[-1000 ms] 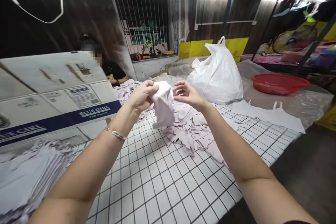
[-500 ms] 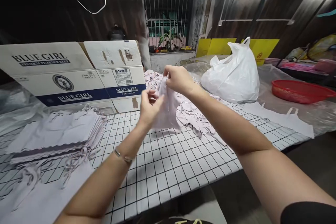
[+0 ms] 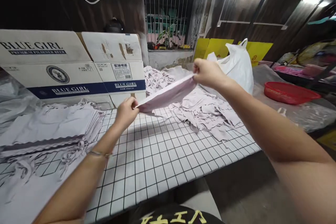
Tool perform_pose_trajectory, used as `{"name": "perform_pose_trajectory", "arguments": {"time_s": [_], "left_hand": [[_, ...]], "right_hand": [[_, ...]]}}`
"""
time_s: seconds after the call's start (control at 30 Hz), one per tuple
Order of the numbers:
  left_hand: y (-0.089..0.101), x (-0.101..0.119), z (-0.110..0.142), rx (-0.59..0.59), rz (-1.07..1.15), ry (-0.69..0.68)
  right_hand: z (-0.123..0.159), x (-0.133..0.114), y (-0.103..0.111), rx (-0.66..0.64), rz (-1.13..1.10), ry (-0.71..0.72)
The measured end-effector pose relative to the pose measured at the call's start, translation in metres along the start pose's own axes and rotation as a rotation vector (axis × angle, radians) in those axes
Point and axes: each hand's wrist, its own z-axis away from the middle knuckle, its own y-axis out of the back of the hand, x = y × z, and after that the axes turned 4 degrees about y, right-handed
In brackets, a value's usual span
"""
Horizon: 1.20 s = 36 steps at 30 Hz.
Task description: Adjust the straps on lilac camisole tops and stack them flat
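Note:
A pale pink piece of fabric (image 3: pixel 168 94) is stretched taut above the table, slanting up to the right. My left hand (image 3: pixel 127 112) pinches its lower left corner. At its upper right end, my right hand (image 3: pixel 208 73) grips it between thumb and fingers. Behind and below the cloth lies a loose heap of similar pale pink pieces (image 3: pixel 207 110). To the left rests a stack of pale garments (image 3: pixel 52 122) with wavy edges and thin ties. Another pale garment (image 3: pixel 39 189) is spread in front of that stack.
A white table cover (image 3: pixel 157 161) with a black grid lies under everything. An upright cardboard box (image 3: pixel 73 66) stands at the back left. To the right are a white plastic bag (image 3: pixel 240 66), a red basket (image 3: pixel 291 92) and clear plastic sheeting (image 3: pixel 312 115).
My hands have moved apart, the left one down and leftward, the right one to the right. The fabric, which hung bunched from my right hand, is now pulled out between both.

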Motion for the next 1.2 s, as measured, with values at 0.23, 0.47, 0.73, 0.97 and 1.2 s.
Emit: {"name": "perform_pose_trajectory", "arguments": {"time_s": [0.23,0.47,0.73,0.97,1.2], "left_hand": [[0.027,-0.049,0.129,-0.636,-0.303,0.001],[0.013,-0.082,0.123,-0.581,-0.214,0.195],[0.007,-0.086,0.098,-0.830,0.092,0.391],[0.056,-0.061,-0.001,-0.623,0.311,0.440],[0.095,-0.010,-0.119,-0.276,0.126,0.196]], "right_hand": [[0.213,0.023,-0.116,-0.700,-0.192,-0.365],[0.200,0.043,-0.130,-0.649,-0.690,-0.182],[0.163,0.045,-0.174,-0.943,-0.502,-0.230],[0.067,0.066,-0.145,-0.692,-0.971,-0.237],[-0.063,0.061,-0.098,-0.287,-0.657,-0.071]]}}
